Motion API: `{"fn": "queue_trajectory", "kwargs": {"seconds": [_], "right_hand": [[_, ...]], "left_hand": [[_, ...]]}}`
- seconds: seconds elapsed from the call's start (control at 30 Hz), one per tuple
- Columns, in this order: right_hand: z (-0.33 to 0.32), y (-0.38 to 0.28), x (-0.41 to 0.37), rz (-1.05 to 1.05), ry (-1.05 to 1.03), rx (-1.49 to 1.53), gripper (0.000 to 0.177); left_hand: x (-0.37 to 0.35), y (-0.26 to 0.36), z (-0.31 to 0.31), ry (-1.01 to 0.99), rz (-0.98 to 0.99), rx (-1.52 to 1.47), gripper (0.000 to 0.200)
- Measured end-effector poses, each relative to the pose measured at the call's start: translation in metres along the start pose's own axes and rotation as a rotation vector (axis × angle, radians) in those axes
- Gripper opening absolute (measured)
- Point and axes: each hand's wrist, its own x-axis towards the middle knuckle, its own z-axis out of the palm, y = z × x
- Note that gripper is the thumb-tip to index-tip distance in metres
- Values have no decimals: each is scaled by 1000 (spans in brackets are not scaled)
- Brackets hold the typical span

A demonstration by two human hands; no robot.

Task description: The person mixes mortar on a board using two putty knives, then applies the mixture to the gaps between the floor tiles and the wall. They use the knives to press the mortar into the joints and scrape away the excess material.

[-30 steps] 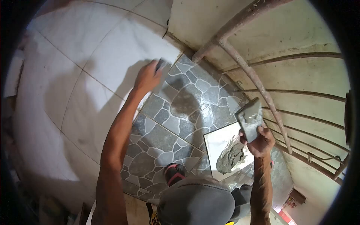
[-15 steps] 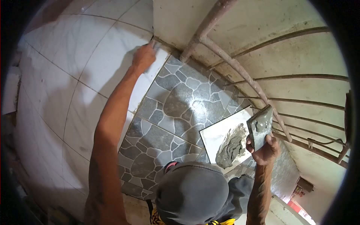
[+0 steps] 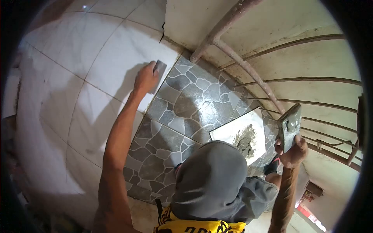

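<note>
My left hand (image 3: 146,79) is closed round a grey scraper (image 3: 160,70), a flat rectangular blade held against the white tiles (image 3: 116,50) close to their border with the stone-patterned tiles. Off to the right, my right hand (image 3: 294,152) grips a flat grey slab (image 3: 290,130) from below, held up at a tilt. Wet cement is smeared over the slab's face. Between my hands lies a loose white tile (image 3: 225,134) with a mound of grey cement (image 3: 245,141) on it, its lower edge partly hidden by my knee.
Stone-patterned grey tiles (image 3: 155,163) cover the middle floor. Rusty metal bars (image 3: 248,66) stand along the wall (image 3: 279,42) at the right, close to my right hand. My bent leg in dark grey cloth (image 3: 210,178) fills the lower middle.
My left hand has drawn the scraper down from the wall corner along the white tile's edge. The right hand, with its slab, has shifted right, away from the loose tile.
</note>
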Motion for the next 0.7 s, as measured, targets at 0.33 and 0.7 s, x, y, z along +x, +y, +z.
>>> {"fn": "queue_trajectory", "kwargs": {"seconds": [0.33, 0.7], "right_hand": [[53, -83, 69, 249, -263, -191, 64], [83, 39, 175, 426, -446, -36, 51]], "left_hand": [[-185, -56, -26, 333, -899, -1321, 43], [-260, -92, -5, 513, -916, -1456, 35]]}}
